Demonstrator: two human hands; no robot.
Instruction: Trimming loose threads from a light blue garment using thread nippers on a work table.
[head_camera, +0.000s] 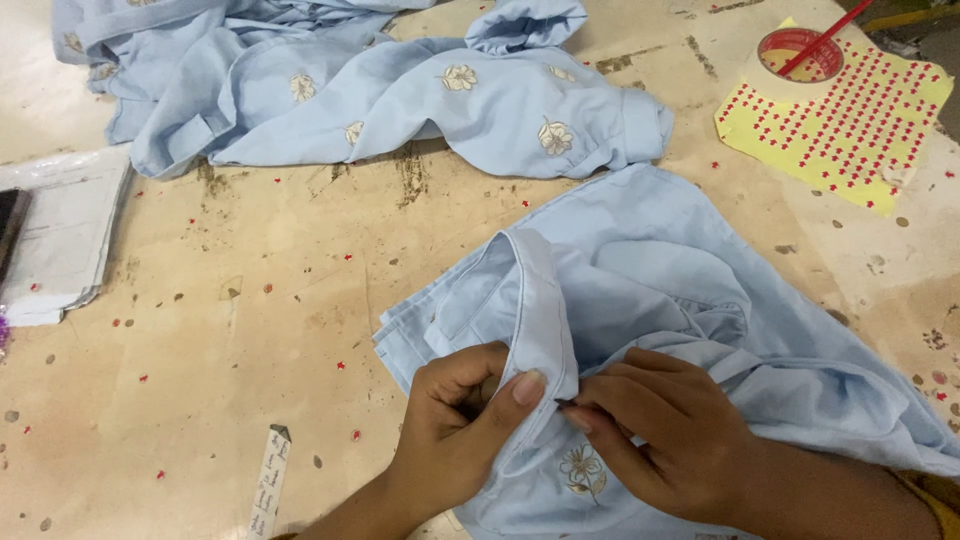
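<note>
Two hands' fingers (528, 388) pinching the blue shirt (640, 270) seam between them.

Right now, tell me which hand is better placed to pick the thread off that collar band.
Right hand: its fingertips already pinch at the collar band, probably best, while the left hand pins the light blue shirt.

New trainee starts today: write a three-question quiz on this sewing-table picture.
1. True or false: both hands grip the folded band of the light blue garment.
2. What lies on the yellow sticker sheet? A) scissors B) roll of tape C) a cup
3. What motif is embroidered on the garment below the hands?

Key
1. True: the left hand and the right hand pinch the band between them.
2. B, the roll of tape.
3. A flower.
</note>
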